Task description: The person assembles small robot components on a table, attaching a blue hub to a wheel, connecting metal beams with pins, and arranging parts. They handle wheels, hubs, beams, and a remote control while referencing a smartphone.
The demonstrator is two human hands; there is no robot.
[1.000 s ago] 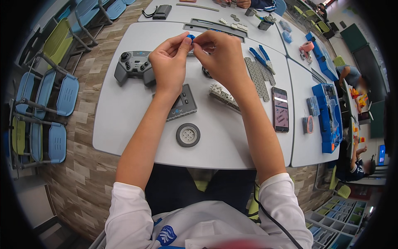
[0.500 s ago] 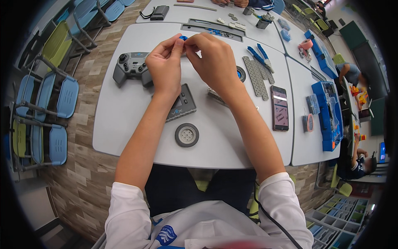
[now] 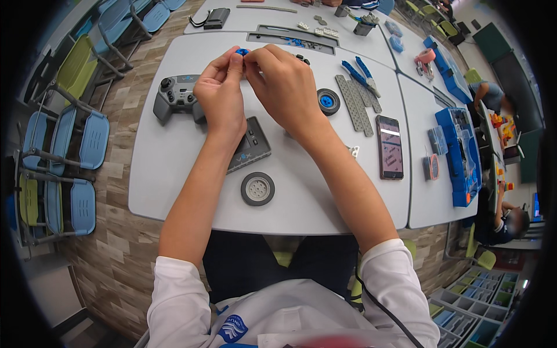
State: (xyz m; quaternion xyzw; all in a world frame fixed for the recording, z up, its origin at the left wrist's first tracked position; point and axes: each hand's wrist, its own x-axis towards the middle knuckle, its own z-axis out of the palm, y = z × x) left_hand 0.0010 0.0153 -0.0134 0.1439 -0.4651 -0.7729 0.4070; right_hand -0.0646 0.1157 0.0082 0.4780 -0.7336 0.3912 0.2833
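A small blue plastic piece (image 3: 242,51) is pinched between the fingertips of both hands, above the far part of the white table. My left hand (image 3: 221,90) grips it from the left with thumb and fingers. My right hand (image 3: 284,84) closes on it from the right; its fingertips are partly hidden. Beside my left hand lies a grey game controller (image 3: 180,95). Under my wrists is a grey control brick (image 3: 253,145), partly covered. A wheel with a blue hub (image 3: 328,101) stands right of my right hand, and a wheel with a grey hub (image 3: 257,189) lies nearer me.
To the right are blue-handled pliers (image 3: 362,76), grey perforated strips (image 3: 351,104) and a phone (image 3: 390,148). A long grey tray (image 3: 290,39) with small blue parts lies at the back. A blue toolbox (image 3: 459,156) occupies the neighbouring table. Another person's hand (image 3: 332,2) shows at the far edge.
Both hands keep their pinch on the blue piece, with small finger shifts. The whole view has shifted slightly, and more of the blue-hubbed wheel shows beside my right hand.
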